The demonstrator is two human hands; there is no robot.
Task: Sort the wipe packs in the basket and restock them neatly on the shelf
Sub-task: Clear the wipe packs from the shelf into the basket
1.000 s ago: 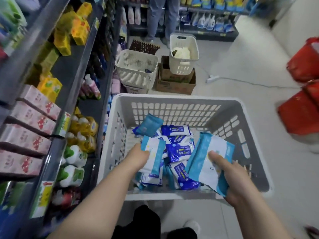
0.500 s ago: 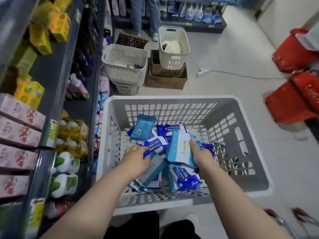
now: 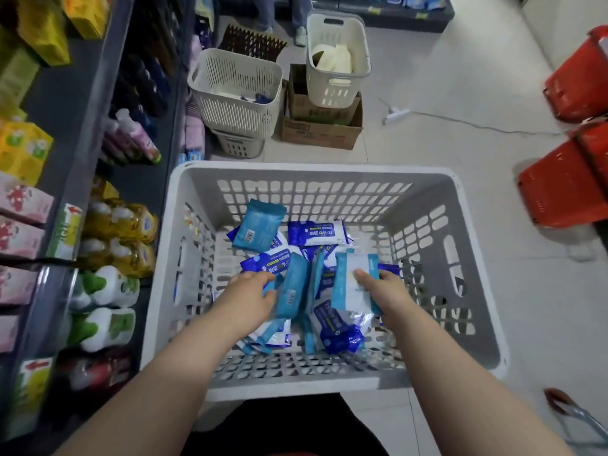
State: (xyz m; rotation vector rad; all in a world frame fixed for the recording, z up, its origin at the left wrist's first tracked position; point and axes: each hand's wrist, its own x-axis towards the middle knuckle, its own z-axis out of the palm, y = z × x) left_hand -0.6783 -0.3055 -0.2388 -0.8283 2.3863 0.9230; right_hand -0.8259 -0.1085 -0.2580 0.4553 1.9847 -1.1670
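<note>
A grey plastic basket (image 3: 473, 268) stands on the floor in front of me with several wipe packs loose in it. My left hand (image 3: 250, 297) is inside, gripping a light blue wipe pack (image 3: 291, 287) on its edge. My right hand (image 3: 383, 292) holds a white and light blue wipe pack (image 3: 353, 284) upright, thumb on its face. Dark blue packs (image 3: 317, 232) and a teal pack (image 3: 258, 229) lie toward the far side. More dark blue packs (image 3: 339, 334) lie under my hands. The grey shelf (image 3: 65, 179) runs along my left.
The shelf holds pink boxes (image 3: 19, 232), yellow bottles (image 3: 125, 225) and green-and-white bottles (image 3: 105, 287). Two cream baskets (image 3: 237, 93) (image 3: 337, 60) and a cardboard box (image 3: 320, 130) stand ahead. Red baskets (image 3: 566, 182) are stacked at right. A person's legs stand far ahead.
My right hand went from holding its pack up over the basket's rim to holding it down among the packs. My left hand shifted to the light blue pack. My view tilted further down.
</note>
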